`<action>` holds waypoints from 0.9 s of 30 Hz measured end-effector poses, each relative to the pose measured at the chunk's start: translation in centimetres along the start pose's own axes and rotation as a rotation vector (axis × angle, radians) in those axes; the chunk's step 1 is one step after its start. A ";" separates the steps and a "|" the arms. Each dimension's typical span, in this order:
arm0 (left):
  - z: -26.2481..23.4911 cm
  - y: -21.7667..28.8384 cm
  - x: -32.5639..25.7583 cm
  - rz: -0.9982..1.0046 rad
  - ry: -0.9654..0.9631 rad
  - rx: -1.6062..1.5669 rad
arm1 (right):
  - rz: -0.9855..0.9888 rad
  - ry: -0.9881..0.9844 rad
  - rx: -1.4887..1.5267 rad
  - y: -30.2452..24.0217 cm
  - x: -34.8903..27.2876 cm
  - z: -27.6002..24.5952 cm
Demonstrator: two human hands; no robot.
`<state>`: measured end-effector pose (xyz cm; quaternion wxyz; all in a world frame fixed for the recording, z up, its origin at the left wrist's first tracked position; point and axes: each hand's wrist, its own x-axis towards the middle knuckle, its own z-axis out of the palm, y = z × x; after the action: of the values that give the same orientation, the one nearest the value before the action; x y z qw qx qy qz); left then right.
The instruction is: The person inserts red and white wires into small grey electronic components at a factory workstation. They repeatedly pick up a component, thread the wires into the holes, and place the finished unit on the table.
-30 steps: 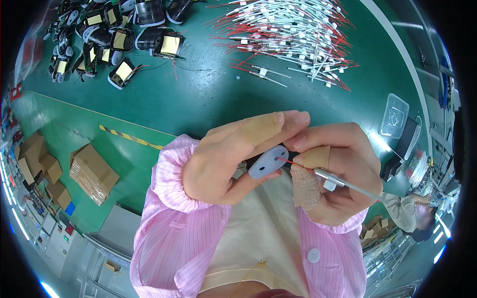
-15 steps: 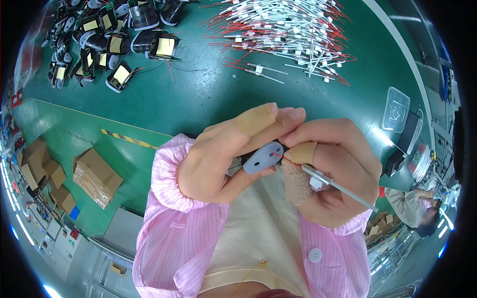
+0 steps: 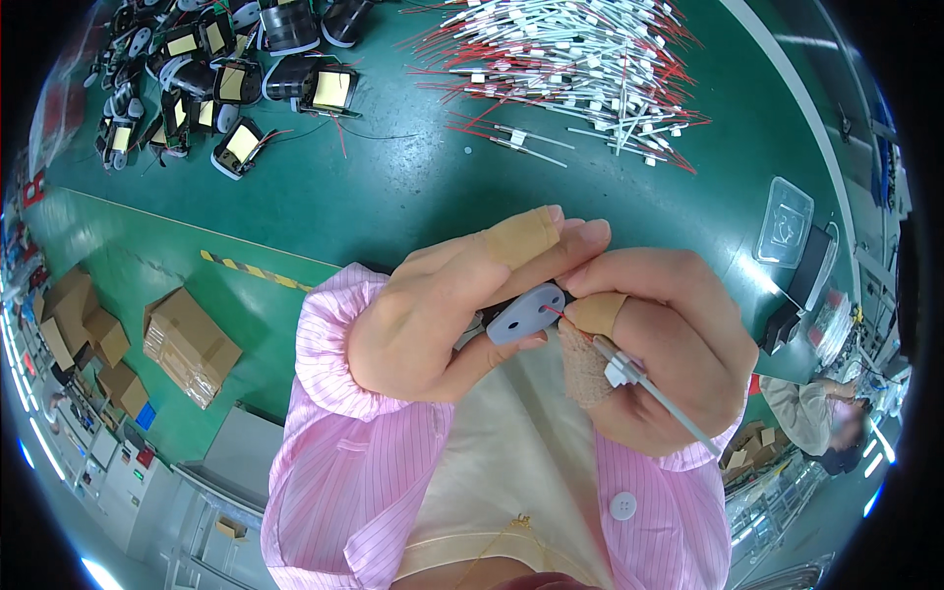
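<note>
Head view: left hand point(image 3: 418, 324) grips the grey-faced part point(image 3: 511, 320); right hand point(image 3: 669, 344), just beside, pinches red wire point(image 3: 554, 312) at its hole point(image 3: 545, 309), apparently threading; further feeding requires alignment.

Green worktop point(image 3: 379, 202), busiest along its far side.
Black parts with yellow pads point(image 3: 236, 84) crowd the left; a heap of red-ended white leads point(image 3: 580, 74) sprawls nearer the middle; over on the right sits a clear plastic tray point(image 3: 785, 224).
</note>
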<state>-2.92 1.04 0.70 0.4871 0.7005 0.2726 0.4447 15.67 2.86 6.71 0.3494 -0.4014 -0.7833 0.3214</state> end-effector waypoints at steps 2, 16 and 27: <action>-0.2 0.4 0.2 -0.036 -0.029 0.008 | -0.011 0.008 -0.014 0.1 -0.2 0.2; 0.0 0.4 0.3 -0.047 0.191 0.288 | 0.048 -0.006 0.067 0.2 0.0 -0.1; 0.3 0.8 -0.9 -0.197 0.189 0.257 | 0.138 -0.269 -0.181 -0.4 0.8 -0.3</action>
<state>-3.14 -0.11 1.10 0.4071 0.6820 0.4389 0.4203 15.41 3.37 7.42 0.1810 -0.4376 -0.8192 0.3235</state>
